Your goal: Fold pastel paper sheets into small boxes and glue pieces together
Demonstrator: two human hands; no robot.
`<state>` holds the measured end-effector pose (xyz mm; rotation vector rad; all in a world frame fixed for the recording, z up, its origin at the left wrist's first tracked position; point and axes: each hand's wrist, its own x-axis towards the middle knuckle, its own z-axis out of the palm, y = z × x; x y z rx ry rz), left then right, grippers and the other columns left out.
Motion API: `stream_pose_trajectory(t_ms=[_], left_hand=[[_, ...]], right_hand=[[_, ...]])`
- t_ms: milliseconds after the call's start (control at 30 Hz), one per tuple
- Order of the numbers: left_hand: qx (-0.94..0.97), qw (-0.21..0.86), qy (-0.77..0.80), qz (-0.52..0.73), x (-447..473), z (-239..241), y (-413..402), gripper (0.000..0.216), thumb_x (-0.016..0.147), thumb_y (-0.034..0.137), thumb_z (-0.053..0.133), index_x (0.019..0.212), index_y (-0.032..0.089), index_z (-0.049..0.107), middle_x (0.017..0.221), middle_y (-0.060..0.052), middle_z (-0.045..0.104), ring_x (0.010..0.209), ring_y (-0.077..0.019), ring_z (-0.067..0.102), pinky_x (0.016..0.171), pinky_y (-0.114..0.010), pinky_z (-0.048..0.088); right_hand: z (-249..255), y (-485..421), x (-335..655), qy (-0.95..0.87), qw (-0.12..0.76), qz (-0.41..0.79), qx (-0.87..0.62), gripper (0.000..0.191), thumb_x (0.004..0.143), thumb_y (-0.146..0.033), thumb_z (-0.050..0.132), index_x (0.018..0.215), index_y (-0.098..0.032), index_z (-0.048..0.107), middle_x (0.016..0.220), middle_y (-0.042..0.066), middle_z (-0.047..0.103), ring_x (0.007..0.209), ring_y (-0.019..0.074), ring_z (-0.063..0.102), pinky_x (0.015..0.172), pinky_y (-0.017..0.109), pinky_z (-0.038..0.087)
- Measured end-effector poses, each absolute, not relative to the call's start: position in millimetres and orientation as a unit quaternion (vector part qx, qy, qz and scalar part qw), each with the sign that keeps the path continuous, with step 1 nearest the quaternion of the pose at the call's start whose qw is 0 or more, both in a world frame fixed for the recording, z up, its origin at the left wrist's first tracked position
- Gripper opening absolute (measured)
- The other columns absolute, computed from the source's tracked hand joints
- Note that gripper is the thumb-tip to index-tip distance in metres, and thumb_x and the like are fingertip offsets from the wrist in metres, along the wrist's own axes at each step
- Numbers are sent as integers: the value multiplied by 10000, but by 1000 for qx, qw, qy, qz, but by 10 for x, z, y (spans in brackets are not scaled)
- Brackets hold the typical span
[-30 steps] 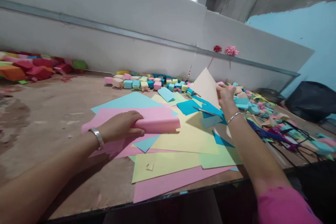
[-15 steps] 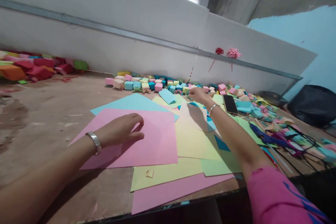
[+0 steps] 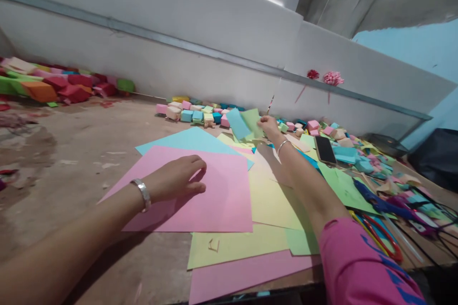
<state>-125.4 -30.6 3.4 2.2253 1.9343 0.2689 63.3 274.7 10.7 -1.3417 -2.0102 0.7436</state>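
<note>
Just above a pink sheet of paper point(image 3: 222, 200), my left hand point(image 3: 175, 178) is open, with fingers loosely curved and a gap between thumb and forefinger. Whether it touches the sheet I cannot tell. Farther off, my right hand point(image 3: 269, 126) pinches the edge of a small green sheet of paper point(image 3: 251, 123), which stands raised off the table. A light-blue piece of paper point(image 3: 238, 125) leans tilted against the green one. Under my right arm lie a pale yellow sheet point(image 3: 268, 200) and other overlapping sheets. A light-blue sheet point(image 3: 193, 138) sticks out behind the pink one.
Rows of small paper boxes point(image 3: 197, 116) line the wall. Red and orange paper boxes point(image 3: 75, 94) are heaped at far left. At right lie a phone point(image 3: 325, 149), a blue glue gun point(image 3: 379, 200), scissors with red handles point(image 3: 388, 238), cables and paper scraps.
My right hand has taken hold of the green sheet and lifted it, tipping up the light-blue piece beside it. My left hand keeps its place over the pink sheet. The view has shifted slightly left.
</note>
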Motion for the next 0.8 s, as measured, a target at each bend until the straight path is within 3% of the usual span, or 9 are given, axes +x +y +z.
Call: stream_pose_trajectory(t_ms=[267, 367, 567, 700, 800], left_hand=[[750, 89, 649, 88, -1270, 13, -300, 277, 817, 454, 576, 933, 203, 586, 1021, -78, 608, 916, -252, 578, 731, -322, 419], [750, 88, 650, 87, -1273, 10, -301, 285, 816, 457, 578, 941, 201, 586, 1027, -81, 608, 917, -252, 578, 732, -321, 419], [753, 87, 646, 84, -1249, 40, -310, 281, 816, 452, 573, 928, 195, 587, 1028, -88, 607, 909, -248, 582, 730, -317, 425], [754, 86, 647, 82, -1234, 55, -318, 274, 819, 444, 576, 925, 191, 586, 1032, -97, 605, 905, -244, 579, 734, -317, 426], [752, 87, 649, 77, -1231, 53, -317, 271, 820, 438, 580, 928, 189, 583, 1026, -96, 602, 901, -247, 576, 733, -322, 427]], right_hand=[[324, 2654, 801, -696, 414, 344, -476, 278, 931, -327, 568, 1137, -142, 584, 1060, 60, 632, 860, 152, 637, 727, 326, 561], [315, 2570, 860, -693, 412, 345, -479, 250, 931, -317, 570, 1102, -136, 594, 1007, 47, 639, 802, 133, 634, 679, 293, 558], [216, 2461, 945, -711, 387, 313, -497, 306, 929, -346, 566, 1164, -149, 574, 1103, 70, 620, 903, 168, 632, 760, 352, 557], [145, 2423, 1007, -752, 367, 251, -487, 244, 923, -326, 567, 1061, -127, 603, 958, 49, 639, 779, 140, 623, 672, 299, 540], [156, 2335, 990, -798, 355, 176, -455, 222, 866, -283, 603, 1000, -107, 628, 923, 88, 649, 821, 192, 613, 713, 335, 506]])
